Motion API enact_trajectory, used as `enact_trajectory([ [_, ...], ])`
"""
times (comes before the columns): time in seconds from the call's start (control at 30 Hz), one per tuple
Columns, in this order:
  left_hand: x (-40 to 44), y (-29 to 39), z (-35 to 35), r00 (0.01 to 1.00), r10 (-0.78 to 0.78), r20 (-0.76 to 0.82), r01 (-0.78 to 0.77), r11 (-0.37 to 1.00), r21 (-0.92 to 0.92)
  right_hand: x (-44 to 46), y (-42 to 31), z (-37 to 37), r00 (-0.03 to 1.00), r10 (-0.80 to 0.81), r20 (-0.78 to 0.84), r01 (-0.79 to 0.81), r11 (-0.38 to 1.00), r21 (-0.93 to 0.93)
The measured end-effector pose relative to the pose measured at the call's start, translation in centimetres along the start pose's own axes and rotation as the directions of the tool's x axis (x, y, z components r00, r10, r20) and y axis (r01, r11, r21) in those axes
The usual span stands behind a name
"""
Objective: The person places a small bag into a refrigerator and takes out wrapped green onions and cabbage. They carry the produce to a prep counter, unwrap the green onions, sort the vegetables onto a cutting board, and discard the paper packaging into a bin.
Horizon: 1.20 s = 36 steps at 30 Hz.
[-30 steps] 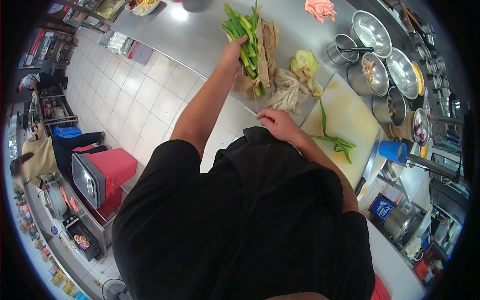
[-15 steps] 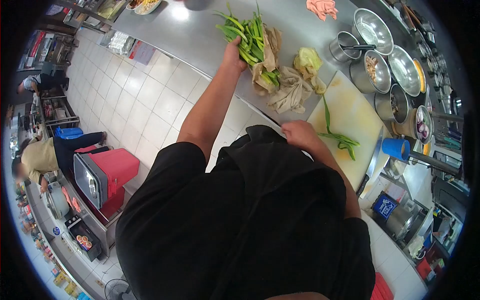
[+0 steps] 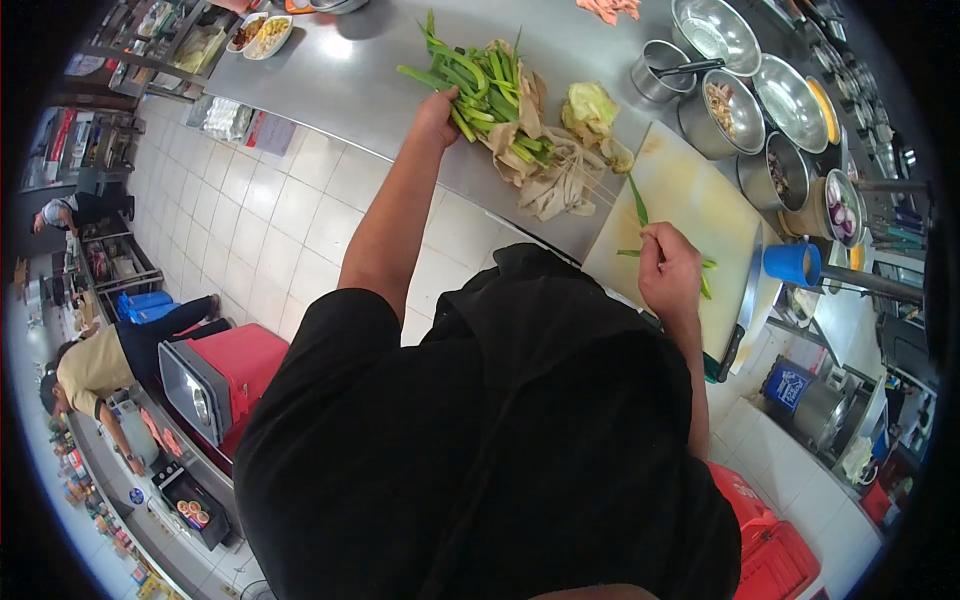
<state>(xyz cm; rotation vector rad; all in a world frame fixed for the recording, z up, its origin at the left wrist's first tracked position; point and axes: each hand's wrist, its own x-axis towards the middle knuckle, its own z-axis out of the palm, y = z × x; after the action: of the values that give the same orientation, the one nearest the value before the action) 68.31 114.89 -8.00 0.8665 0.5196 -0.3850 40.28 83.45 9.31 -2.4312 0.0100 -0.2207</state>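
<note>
My left hand point(image 3: 437, 115) is closed around the edge of a bunch of green leafy stalks point(image 3: 482, 85), which lies partly on crumpled brown paper point(image 3: 530, 100) on the steel counter. Over the white cutting board point(image 3: 690, 185), my right hand point(image 3: 670, 262) is closed by a few loose green leaves point(image 3: 640, 205); its fingertips seem to pinch them. A beige cloth point(image 3: 560, 185) lies by the bunch, and a pale green cabbage piece point(image 3: 590, 108) sits behind it. The knife point(image 3: 745, 300) rests along the board's right edge.
Metal bowls and pots point(image 3: 722, 115) line the counter's back right, near a blue cup point(image 3: 792, 263). White dishes of food point(image 3: 268, 36) are at the back left. A red bin point(image 3: 235, 365) stands on the floor at left, beside a bending person point(image 3: 95, 365); another person is farther back.
My right hand has moved from the counter's front edge onto the board at the loose leaves. My left hand and the bunch shifted slightly left, and the stalks spread out. The view has shifted.
</note>
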Motion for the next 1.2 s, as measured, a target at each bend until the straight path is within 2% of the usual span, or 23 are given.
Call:
enact_trajectory([
  [0.13,1.0,-0.2,-0.3,1.000,-0.006,0.026,0.008,0.997,-0.081,-1.5,-0.7,-1.9,0.984,-0.174,0.030,0.174,0.984,0.024],
  [0.23,0.9,-0.4,0.1,0.999,-0.022,0.025,0.025,0.991,-0.134,-2.8,-0.4,-2.3,0.977,-0.139,-0.160,0.159,0.980,0.117],
  [0.27,-0.3,-0.1,0.8,0.999,-0.006,0.053,0.015,0.987,-0.157,-3.2,0.0,-2.3,0.978,-0.048,-0.203,0.113,0.940,0.321],
  [0.3,-1.1,0.0,1.3,0.997,0.009,0.079,0.006,0.984,-0.180,-3.7,0.5,-2.2,0.973,0.050,-0.225,0.075,0.855,0.513],
  [0.37,-0.9,-0.3,1.2,0.991,0.082,0.101,-0.063,0.981,-0.181,-3.6,1.1,-1.7,0.950,0.172,-0.260,0.115,0.583,0.805],
  [0.4,-0.5,-0.4,1.0,0.986,0.118,0.116,-0.097,0.979,-0.179,-3.2,1.5,-1.5,0.956,0.194,-0.218,0.056,0.609,0.791],
  [0.47,0.5,-0.8,0.0,0.994,0.106,0.036,-0.101,0.989,-0.111,-2.8,2.6,-1.1,0.960,0.251,-0.128,-0.071,0.655,0.753],
  [0.57,0.0,-1.4,0.1,0.991,0.123,-0.053,-0.125,0.991,-0.041,-3.0,6.1,0.3,0.862,0.468,-0.195,0.025,0.344,0.939],
  [0.67,0.0,-1.7,-0.6,0.988,0.136,-0.068,-0.136,0.991,0.005,-4.8,11.9,-3.2,0.847,0.511,-0.149,0.127,0.079,0.989],
  [0.7,-0.1,-1.8,-0.8,0.988,0.144,-0.062,-0.142,0.989,0.035,-4.5,12.1,-4.0,0.694,0.655,-0.299,0.089,0.334,0.938],
  [0.73,-0.1,-1.5,-0.8,0.988,0.140,-0.066,-0.137,0.989,0.055,-2.6,7.8,-6.5,0.492,0.847,-0.203,0.192,0.122,0.974],
  [0.77,-0.2,-1.4,-1.0,0.989,0.130,-0.069,-0.125,0.989,0.075,-4.3,10.6,-7.8,0.674,0.710,-0.207,0.243,0.051,0.969],
  [0.8,-0.4,-1.4,-1.1,0.991,0.115,-0.069,-0.108,0.990,0.095,-6.4,13.3,-9.4,0.815,0.536,-0.223,0.277,-0.021,0.961],
  [0.83,-1.1,-1.3,-0.7,0.990,0.111,-0.084,-0.099,0.986,0.135,-6.8,13.0,-11.1,0.820,0.539,-0.190,0.236,-0.017,0.972],
  [0.87,-1.8,-1.4,-0.4,0.991,0.099,-0.087,-0.082,0.981,0.178,-7.1,12.5,-12.2,0.741,0.639,-0.205,0.193,0.090,0.977],
  [0.93,-2.4,-1.6,-0.6,0.982,0.187,-0.008,-0.179,0.952,0.250,-7.8,12.9,-13.9,0.713,0.655,-0.249,0.196,0.155,0.968],
  [0.97,-0.4,-1.5,-2.7,0.951,0.302,-0.071,-0.265,0.908,0.324,-8.3,12.8,-14.9,0.691,0.669,-0.275,0.233,0.153,0.960],
  [1.0,-3.3,-1.6,-0.6,0.861,0.457,-0.221,-0.283,0.794,0.538,-8.7,12.6,-15.8,0.673,0.680,-0.291,0.266,0.145,0.953],
  [1.03,-2.0,-2.3,-2.1,0.698,0.687,-0.201,-0.459,0.646,0.610,-9.1,12.2,-16.8,0.680,0.668,-0.303,0.300,0.124,0.946],
  [1.1,-5.6,-3.0,0.6,0.460,0.888,-0.018,-0.499,0.275,0.821,-10.4,12.5,-18.6,0.753,0.594,-0.283,0.352,0.000,0.936],
  [1.13,-7.4,-3.8,2.9,0.496,0.859,0.128,-0.619,0.247,0.745,-11.0,12.6,-19.2,0.789,0.551,-0.272,0.366,-0.067,0.928],
  [1.17,-10.0,-5.7,5.6,0.505,0.820,0.269,-0.723,0.232,0.651,-11.6,12.7,-19.7,0.826,0.514,-0.230,0.367,-0.182,0.912],
  [1.2,-12.6,-7.6,8.5,0.491,0.775,0.397,-0.806,0.232,0.544,-11.7,12.5,-19.9,0.839,0.503,-0.207,0.360,-0.229,0.904],
])
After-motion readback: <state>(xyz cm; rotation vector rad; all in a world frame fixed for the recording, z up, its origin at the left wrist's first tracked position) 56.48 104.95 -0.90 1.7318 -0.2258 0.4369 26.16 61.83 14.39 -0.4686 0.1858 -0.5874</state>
